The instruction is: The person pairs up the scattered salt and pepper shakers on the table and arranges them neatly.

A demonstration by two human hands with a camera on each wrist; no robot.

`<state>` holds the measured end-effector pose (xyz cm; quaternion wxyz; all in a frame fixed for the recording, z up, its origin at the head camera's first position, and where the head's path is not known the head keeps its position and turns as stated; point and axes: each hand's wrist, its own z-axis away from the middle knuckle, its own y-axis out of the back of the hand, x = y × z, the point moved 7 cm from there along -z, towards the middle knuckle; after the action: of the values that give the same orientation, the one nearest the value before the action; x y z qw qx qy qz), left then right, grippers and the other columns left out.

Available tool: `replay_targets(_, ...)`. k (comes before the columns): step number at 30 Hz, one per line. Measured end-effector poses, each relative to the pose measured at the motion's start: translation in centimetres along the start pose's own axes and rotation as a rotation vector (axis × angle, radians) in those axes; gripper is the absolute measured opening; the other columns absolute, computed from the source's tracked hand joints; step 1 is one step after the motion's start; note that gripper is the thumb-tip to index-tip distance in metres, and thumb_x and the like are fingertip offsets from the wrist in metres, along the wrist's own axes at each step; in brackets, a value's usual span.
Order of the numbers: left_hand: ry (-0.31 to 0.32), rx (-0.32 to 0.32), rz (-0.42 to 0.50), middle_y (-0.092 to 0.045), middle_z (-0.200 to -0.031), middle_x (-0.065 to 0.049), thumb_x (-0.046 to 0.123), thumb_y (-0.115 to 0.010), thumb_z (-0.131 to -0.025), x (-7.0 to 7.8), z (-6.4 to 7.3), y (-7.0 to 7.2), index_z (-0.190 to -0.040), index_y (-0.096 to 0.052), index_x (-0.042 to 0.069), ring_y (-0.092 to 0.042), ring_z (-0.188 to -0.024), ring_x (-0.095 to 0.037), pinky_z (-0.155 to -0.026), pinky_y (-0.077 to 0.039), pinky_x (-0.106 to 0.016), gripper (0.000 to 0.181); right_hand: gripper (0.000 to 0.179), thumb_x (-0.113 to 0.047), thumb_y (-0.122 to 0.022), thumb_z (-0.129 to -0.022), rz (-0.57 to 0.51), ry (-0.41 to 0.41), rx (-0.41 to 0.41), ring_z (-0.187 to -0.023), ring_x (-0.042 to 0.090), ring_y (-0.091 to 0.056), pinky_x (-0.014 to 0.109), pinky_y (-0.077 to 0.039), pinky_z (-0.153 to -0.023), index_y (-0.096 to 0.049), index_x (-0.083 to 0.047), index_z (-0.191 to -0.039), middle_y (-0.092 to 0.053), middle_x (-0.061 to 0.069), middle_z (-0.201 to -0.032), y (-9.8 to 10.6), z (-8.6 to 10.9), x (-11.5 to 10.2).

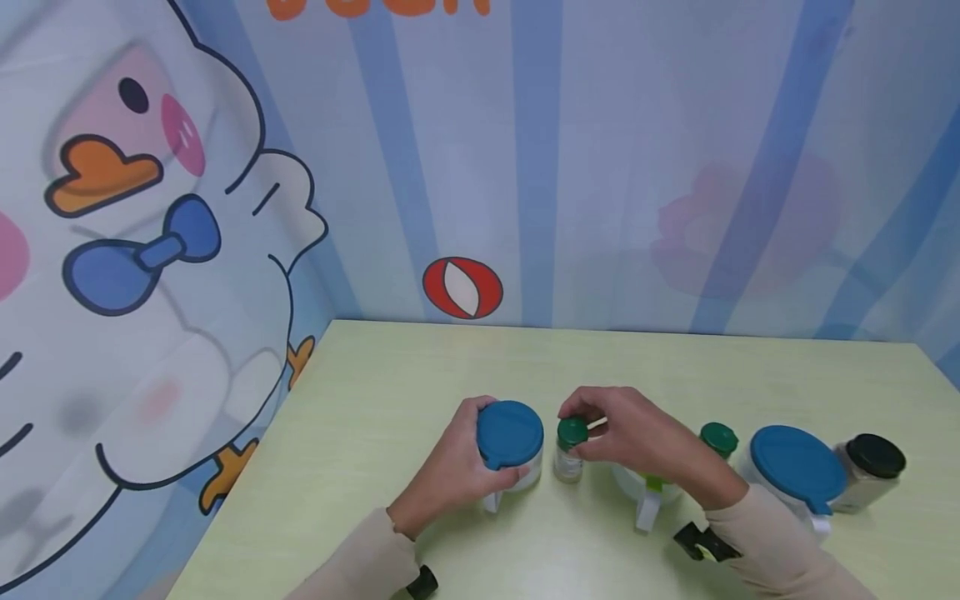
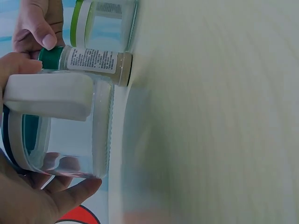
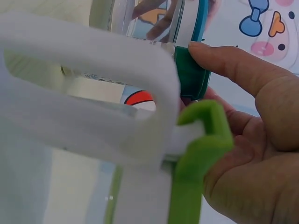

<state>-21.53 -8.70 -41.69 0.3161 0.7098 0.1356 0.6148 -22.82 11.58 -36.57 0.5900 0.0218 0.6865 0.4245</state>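
Note:
In the head view my left hand (image 1: 467,468) grips a clear jar with a blue lid (image 1: 510,433) and a white handle (image 2: 49,95). Thumb and fingers wrap its sides, and its base is close to the tabletop. Just right of it stands a small spice bottle (image 1: 567,465), upright, with a green cap (image 3: 190,72) and a printed label (image 2: 92,59). My right hand (image 1: 628,425) pinches that cap between thumb and fingers. Under the right wrist is a clear jar with a white handle (image 1: 648,510) and a light green lid (image 3: 201,154), partly hidden by the hand.
Right of my forearm stand another green-capped bottle (image 1: 718,438), a larger blue-lidded jar (image 1: 798,463) with a white handle, and a black-lidded jar (image 1: 870,471). The pale table (image 1: 405,375) meets a printed backdrop (image 1: 600,208) at its far edge.

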Motion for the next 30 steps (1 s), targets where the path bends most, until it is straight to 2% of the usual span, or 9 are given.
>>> replay_targets(10,-0.006,-0.003,0.007,-0.045,-0.145,-0.011,0.041,-0.086,-0.079,0.7,0.1,-1.1,-0.149,-0.031,0.011,-0.048,-0.131,-0.034,-0.101,-0.051,-0.055,0.094,0.036,-0.009,-0.077,-0.089,0.012,-0.024,-0.010,-0.114,0.028,-0.066,0.036,-0.058,-0.090,-0.064,-0.005,-0.123,-0.067,0.004,-0.117,0.3,0.4,0.4)
replay_targets(15,0.012,-0.007,0.001,-0.044,-0.145,-0.011,0.041,-0.086,-0.079,1.0,0.1,-1.7,-0.149,-0.030,0.011,-0.047,-0.132,-0.035,-0.099,-0.052,-0.055,0.094,0.036,-0.008,-0.076,-0.089,0.015,-0.004,-0.016,-0.114,0.030,-0.066,0.035,-0.058,-0.090,-0.064,-0.004,-0.123,-0.067,0.005,-0.117,0.3,0.5,0.4)
replay_targets(25,-0.016,0.002,-0.002,-0.045,-0.142,-0.013,0.041,-0.085,-0.079,1.1,0.3,-2.3,-0.148,-0.030,0.007,-0.049,-0.129,-0.034,-0.099,-0.052,-0.054,0.094,0.034,-0.005,-0.074,-0.089,-0.001,0.028,-0.015,-0.113,0.032,-0.066,0.029,-0.058,-0.090,-0.064,-0.002,-0.122,-0.067,0.006,-0.116,0.1,0.6,0.3)
replay_targets(30,0.009,0.003,-0.009,-0.044,-0.144,-0.011,0.043,-0.085,-0.079,0.8,0.4,-2.7,-0.149,-0.029,0.010,-0.048,-0.130,-0.034,-0.100,-0.052,-0.055,0.095,0.035,-0.007,-0.075,-0.090,-0.009,0.034,-0.016,-0.114,0.031,-0.066,0.031,-0.058,-0.091,-0.064,-0.003,-0.123,-0.067,0.006,-0.117,0.1,0.7,0.6)
